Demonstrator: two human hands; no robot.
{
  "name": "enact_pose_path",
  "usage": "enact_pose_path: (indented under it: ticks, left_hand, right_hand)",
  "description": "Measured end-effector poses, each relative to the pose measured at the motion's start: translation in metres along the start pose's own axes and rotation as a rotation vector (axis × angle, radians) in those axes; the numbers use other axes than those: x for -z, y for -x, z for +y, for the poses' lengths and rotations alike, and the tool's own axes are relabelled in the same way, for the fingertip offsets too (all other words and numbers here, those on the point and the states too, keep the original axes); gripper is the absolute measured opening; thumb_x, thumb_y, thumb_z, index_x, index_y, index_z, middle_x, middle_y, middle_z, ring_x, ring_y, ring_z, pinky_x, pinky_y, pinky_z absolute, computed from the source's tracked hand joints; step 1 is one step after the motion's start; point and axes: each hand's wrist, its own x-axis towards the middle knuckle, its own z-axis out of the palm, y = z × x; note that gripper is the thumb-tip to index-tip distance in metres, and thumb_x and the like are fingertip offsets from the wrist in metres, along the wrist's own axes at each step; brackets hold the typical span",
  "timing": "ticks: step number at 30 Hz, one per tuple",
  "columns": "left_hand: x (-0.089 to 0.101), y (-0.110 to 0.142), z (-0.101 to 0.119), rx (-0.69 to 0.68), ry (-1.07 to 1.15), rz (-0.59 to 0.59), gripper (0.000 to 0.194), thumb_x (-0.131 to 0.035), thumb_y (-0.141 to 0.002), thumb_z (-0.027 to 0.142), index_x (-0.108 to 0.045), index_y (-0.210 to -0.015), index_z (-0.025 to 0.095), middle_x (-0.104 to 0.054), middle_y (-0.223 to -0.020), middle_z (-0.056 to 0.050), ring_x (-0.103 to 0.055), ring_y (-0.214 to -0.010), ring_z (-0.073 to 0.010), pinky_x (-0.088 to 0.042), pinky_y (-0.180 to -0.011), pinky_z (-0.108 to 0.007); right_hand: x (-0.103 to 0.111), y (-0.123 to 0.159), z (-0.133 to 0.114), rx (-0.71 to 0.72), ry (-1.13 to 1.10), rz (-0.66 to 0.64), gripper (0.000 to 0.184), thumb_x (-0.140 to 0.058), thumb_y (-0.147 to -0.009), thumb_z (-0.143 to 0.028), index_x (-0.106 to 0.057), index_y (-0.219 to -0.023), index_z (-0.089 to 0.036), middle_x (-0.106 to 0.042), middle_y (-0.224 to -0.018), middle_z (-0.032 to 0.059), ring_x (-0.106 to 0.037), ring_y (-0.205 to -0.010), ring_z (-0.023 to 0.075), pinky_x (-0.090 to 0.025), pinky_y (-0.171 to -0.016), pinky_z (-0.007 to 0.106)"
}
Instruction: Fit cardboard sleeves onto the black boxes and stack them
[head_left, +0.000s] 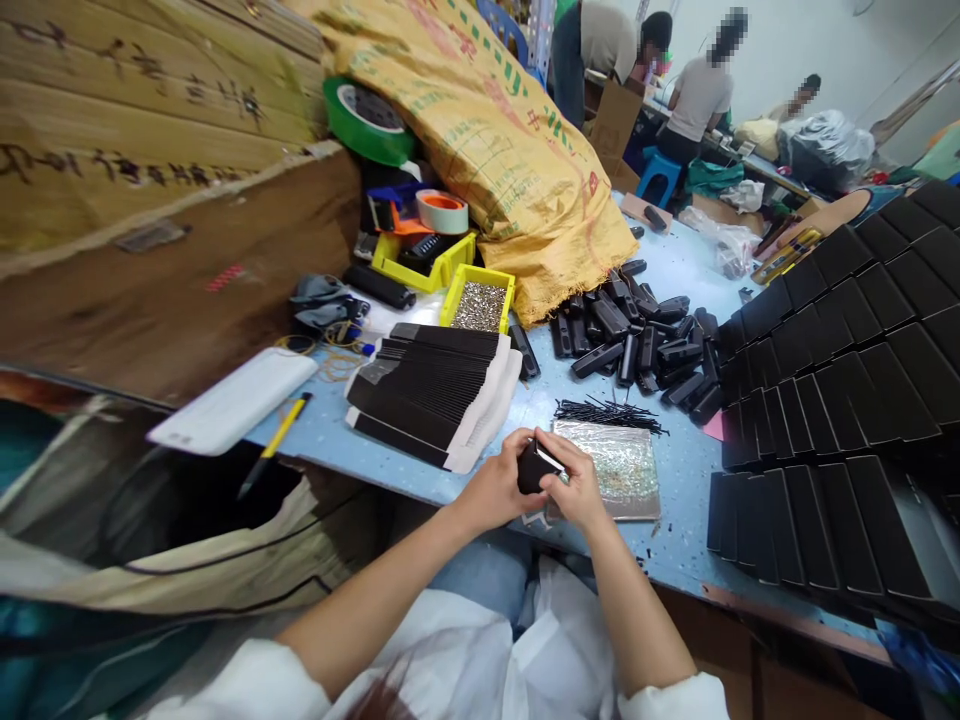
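Both my hands meet at the near edge of the blue table [675, 545]. My left hand [499, 490] and my right hand [577, 488] are closed around a small black box [534, 467] with a pale edge showing. They hover over a shiny silvery packet [622, 465] lying flat on the table. Just beyond it lies a bundle of thin black pins [609, 411]. A fanned stack of flat black and white cards [439, 390] sits to the left of my hands.
A heap of black plastic parts [637, 335] lies mid-table, with rows of finished black boxes [832, 400] on the right. A yellow tray of small screws [480, 303], tape rolls [442, 210], a yellow sack [487, 130] and a white case [232, 402] are left. Other people work at the back.
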Motion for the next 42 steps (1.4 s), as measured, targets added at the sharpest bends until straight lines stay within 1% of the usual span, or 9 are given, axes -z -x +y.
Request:
enact_pose_path:
  ticks: [9, 14, 17, 21, 25, 29, 31, 36, 42]
  left_hand:
    - [0.005, -0.005, 0.008, 0.101, 0.037, -0.066, 0.103, -0.077, -0.065, 0.031, -0.018, -0.150, 0.023, -0.065, -0.116, -0.012, -0.067, -0.092, -0.0305, -0.049, -0.086, -0.043]
    - [-0.003, 0.012, 0.031, 0.088, 0.240, 0.046, 0.082, -0.054, -0.088, 0.043, -0.007, -0.153, 0.024, -0.048, -0.141, -0.015, -0.056, -0.121, -0.0290, -0.045, -0.101, -0.045]
    - [0.035, 0.017, 0.021, -0.129, 0.087, 0.039, 0.077, -0.055, -0.085, 0.044, -0.017, -0.151, 0.032, -0.040, -0.149, -0.008, -0.048, -0.129, -0.0328, -0.041, -0.107, -0.051]
    - [0.127, 0.001, -0.033, -0.328, -0.489, 0.136, 0.066, -0.060, -0.070, 0.051, -0.049, -0.132, 0.031, -0.045, -0.144, -0.006, -0.040, -0.132, -0.0456, -0.030, -0.110, -0.066]
    - [0.173, 0.005, -0.055, -0.285, -0.672, 0.052, 0.054, -0.058, -0.070, 0.046, -0.060, -0.118, 0.022, -0.052, -0.136, -0.017, -0.045, -0.127, -0.0488, -0.034, -0.106, -0.066]
    - [0.152, -0.017, -0.018, -0.276, -0.585, 0.350, 0.038, -0.054, -0.081, 0.041, -0.061, -0.112, 0.020, -0.059, -0.125, -0.012, -0.055, -0.119, -0.0328, -0.040, -0.108, -0.048]
    - [0.141, -0.056, -0.001, -0.188, -0.601, 0.459, 0.039, -0.049, -0.087, 0.039, -0.060, -0.113, 0.012, -0.060, -0.120, -0.013, -0.058, -0.112, -0.0271, -0.045, -0.103, -0.041]
    - [0.149, -0.174, 0.000, 0.117, -0.759, 0.250, 0.030, -0.050, -0.081, 0.021, -0.066, -0.103, 0.008, -0.067, -0.111, -0.019, -0.061, -0.106, -0.0295, -0.046, -0.094, -0.040]
    - [0.157, -0.225, -0.031, 0.240, -0.789, 0.064, 0.010, -0.060, -0.070, 0.014, -0.062, -0.060, 0.012, -0.069, -0.076, -0.023, -0.065, -0.086, -0.0337, -0.048, -0.080, -0.041]
  right_hand:
    - [-0.007, 0.013, -0.005, 0.078, 0.053, 0.048, 0.041, -0.052, -0.093, -0.048, -0.062, -0.128, -0.028, -0.054, -0.141, 0.0077, -0.050, -0.131, 0.0247, -0.040, -0.111, 0.045]
    - [-0.010, 0.052, -0.030, -0.044, 0.285, 0.076, 0.114, -0.083, -0.066, -0.038, -0.012, -0.154, -0.027, -0.020, -0.158, 0.0144, -0.033, -0.142, 0.0310, -0.041, -0.109, 0.046]
    - [0.050, 0.082, -0.076, 0.018, 0.558, 0.244, 0.089, -0.071, -0.073, -0.026, -0.026, -0.150, -0.027, -0.038, -0.148, 0.0120, -0.042, -0.135, 0.0290, -0.041, -0.110, 0.045]
    - [0.199, 0.133, -0.161, -0.060, 1.208, 0.832, 0.067, -0.062, -0.080, -0.031, -0.043, -0.143, -0.016, -0.054, -0.133, 0.0178, -0.049, -0.123, 0.0355, -0.037, -0.106, 0.055]
    - [0.274, 0.142, -0.187, -0.081, 1.506, 0.892, 0.053, -0.063, -0.078, -0.038, -0.060, -0.125, -0.014, -0.060, -0.124, 0.0187, -0.051, -0.118, 0.0411, -0.035, -0.101, 0.063]
    - [0.205, 0.067, -0.126, 0.117, 1.048, 0.643, 0.032, -0.060, -0.084, -0.032, -0.064, -0.114, -0.021, -0.065, -0.115, 0.0104, -0.060, -0.108, 0.0275, -0.045, -0.097, 0.046]
    - [0.155, 0.004, -0.077, -0.091, 0.735, 0.371, 0.031, -0.057, -0.086, -0.033, -0.064, -0.114, -0.021, -0.070, -0.105, 0.0082, -0.065, -0.090, 0.0220, -0.051, -0.087, 0.039]
    - [0.107, -0.118, 0.015, -0.410, 0.521, 0.511, 0.054, -0.070, -0.067, -0.020, -0.059, -0.119, -0.009, -0.062, -0.124, 0.0203, -0.057, -0.114, 0.0319, -0.037, -0.105, 0.049]
    - [0.132, -0.062, 0.027, -0.415, 0.243, 0.527, 0.055, -0.056, -0.077, -0.029, -0.048, -0.131, -0.016, -0.068, -0.110, 0.0103, -0.068, -0.094, 0.0249, -0.053, -0.087, 0.043]
